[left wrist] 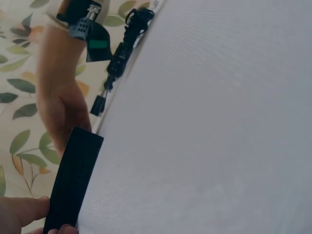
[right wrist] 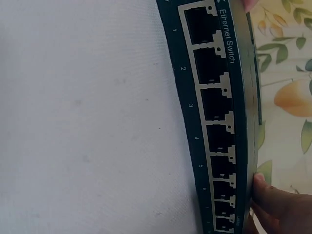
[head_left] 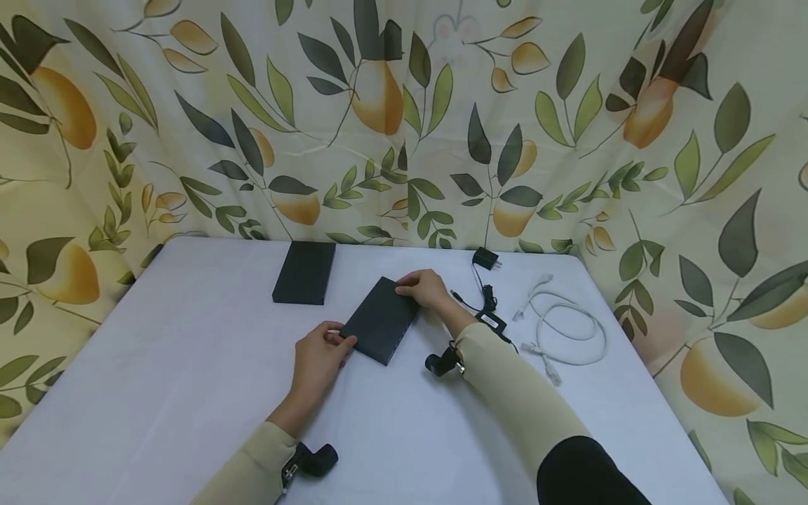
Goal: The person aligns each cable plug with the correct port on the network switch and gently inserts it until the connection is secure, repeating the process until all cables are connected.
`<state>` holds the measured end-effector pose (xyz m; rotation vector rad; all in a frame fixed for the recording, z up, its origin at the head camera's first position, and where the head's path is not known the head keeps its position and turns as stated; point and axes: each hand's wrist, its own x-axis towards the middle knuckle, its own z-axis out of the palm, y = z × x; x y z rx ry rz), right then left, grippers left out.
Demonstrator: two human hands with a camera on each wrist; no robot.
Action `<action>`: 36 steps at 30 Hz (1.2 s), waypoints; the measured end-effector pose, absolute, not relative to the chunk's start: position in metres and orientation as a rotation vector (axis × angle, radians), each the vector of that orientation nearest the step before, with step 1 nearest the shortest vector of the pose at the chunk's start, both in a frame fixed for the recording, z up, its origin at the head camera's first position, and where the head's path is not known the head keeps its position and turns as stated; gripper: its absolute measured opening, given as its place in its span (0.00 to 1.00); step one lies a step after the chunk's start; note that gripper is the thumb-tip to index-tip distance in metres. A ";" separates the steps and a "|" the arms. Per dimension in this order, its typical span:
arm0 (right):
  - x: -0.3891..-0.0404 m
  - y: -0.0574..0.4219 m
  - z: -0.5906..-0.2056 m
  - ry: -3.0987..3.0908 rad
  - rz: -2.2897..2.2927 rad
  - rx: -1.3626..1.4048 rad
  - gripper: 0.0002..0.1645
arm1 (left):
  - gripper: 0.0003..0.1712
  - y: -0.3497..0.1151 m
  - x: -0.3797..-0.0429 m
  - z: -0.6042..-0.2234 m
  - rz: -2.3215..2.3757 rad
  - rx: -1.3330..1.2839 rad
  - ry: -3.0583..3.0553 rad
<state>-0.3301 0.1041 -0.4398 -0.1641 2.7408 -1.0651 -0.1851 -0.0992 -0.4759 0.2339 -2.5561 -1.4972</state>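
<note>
A flat black Ethernet switch (head_left: pixel 381 319) is held between both hands over the middle of the table, turned at an angle. My left hand (head_left: pixel 318 354) pinches its left corner between thumb and fingers. At the far right corner, my right hand (head_left: pixel 429 291) grips the edge. In the right wrist view the row of numbered ports (right wrist: pixel 214 117) shows, with "Ethernet Switch" printed alongside. The left wrist view catches the dark switch (left wrist: pixel 75 178) nearly side-on, with the left thumb (left wrist: pixel 29 212) on it. Whether it touches the table cannot be told.
Another flat black box (head_left: pixel 304 273) lies at the back left of the white table (head_left: pixel 189 365). Right of the hands are a black plug (head_left: pixel 486 258), a power adapter (head_left: pixel 491 322) and its cord. A coiled white network cable (head_left: pixel 571 361) lies farther right. Patterned curtains (head_left: pixel 404 175) surround the table.
</note>
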 end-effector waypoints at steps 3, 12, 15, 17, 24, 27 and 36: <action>-0.327 0.107 -0.439 2.742 -1.074 -0.148 0.18 | 0.19 -0.098 -0.186 -0.476 -1.489 0.228 -2.548; -0.319 0.121 -0.439 2.685 -1.117 -0.074 0.19 | 0.20 -0.100 -0.190 -0.475 -1.549 0.238 -2.534; -0.317 0.126 -0.439 2.683 -1.120 -0.063 0.19 | 0.20 -0.101 -0.193 -0.476 -1.571 0.235 -2.519; -0.315 0.129 -0.439 2.678 -1.129 -0.060 0.19 | 0.20 -0.101 -0.195 -0.478 -1.587 0.239 -2.506; -0.309 0.138 -0.441 2.656 -1.152 -0.009 0.21 | 0.19 -0.103 -0.207 -0.480 -1.663 0.256 -2.474; -0.306 0.140 -0.440 2.659 -1.139 0.003 0.22 | 0.20 -0.103 -0.213 -0.479 -1.671 0.265 -2.476; -0.297 0.148 -0.438 2.659 -1.110 0.075 0.23 | 0.20 -0.101 -0.228 -0.478 -1.684 0.292 -2.476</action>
